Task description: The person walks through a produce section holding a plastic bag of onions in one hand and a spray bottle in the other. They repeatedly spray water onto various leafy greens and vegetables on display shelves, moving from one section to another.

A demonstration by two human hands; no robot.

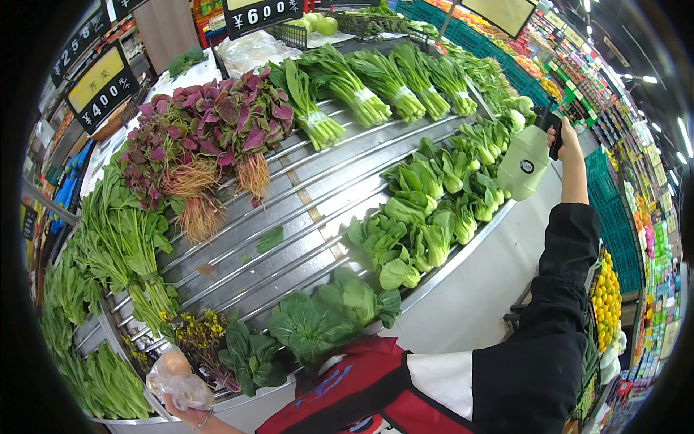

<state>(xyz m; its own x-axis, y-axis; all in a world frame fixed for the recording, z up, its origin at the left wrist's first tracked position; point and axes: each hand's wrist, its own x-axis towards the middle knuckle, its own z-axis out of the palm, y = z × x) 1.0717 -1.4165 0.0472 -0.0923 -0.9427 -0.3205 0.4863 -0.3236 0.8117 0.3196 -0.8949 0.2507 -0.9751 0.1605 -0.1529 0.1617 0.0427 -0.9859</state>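
In my right hand (565,138) is a pale green spray bottle (523,163) with a black trigger head, raised over the right edge of the display rack. Rows of pak choi (442,233) lie just left of and below it. At the lower left my left hand (176,404) holds a crumpled clear plastic bag (192,391). A round tan shape shows at the bag; I cannot tell what it is. Beside that hand lie yellow-flowered stems (203,333) with purple stalks and dark leafy greens (246,355). Larger leafy heads (314,325) sit along the front edge.
Red amaranth bunches (217,125) with bare roots lie at the rack's back left. Taped bundles of leafy greens (363,97) line the back. Long green bunches (124,238) cover the left side. Metal bars (303,190) span the rack. Price signs (103,87) hang at the upper left.
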